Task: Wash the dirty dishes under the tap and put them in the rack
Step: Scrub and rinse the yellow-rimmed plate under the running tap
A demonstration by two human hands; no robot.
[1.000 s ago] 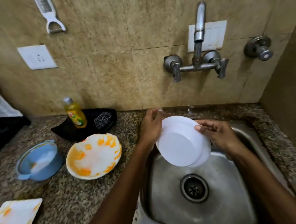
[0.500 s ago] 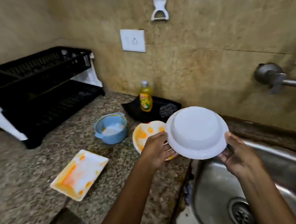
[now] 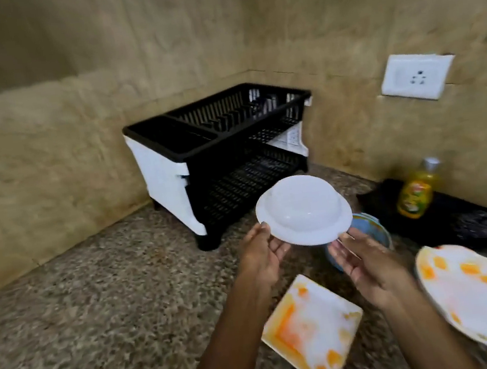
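Bowl: you hold the white bowl [image 3: 303, 210] upside down, in the air before the rack [image 3: 220, 156].
Left hand [image 3: 266, 258]: fingers grasp its left rim.
Right hand [image 3: 367, 264]: fingertips support its right rim.
Label: soap bottle [image 3: 417, 194] print is blurred, unreadable.
Room: bare granite counter [image 3: 98, 312] lies left.

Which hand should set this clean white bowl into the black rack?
Probably the left. The left hand holds the white bowl on the side nearer the rack, which stands ahead and left. The right hand supports the far edge with straight fingers.
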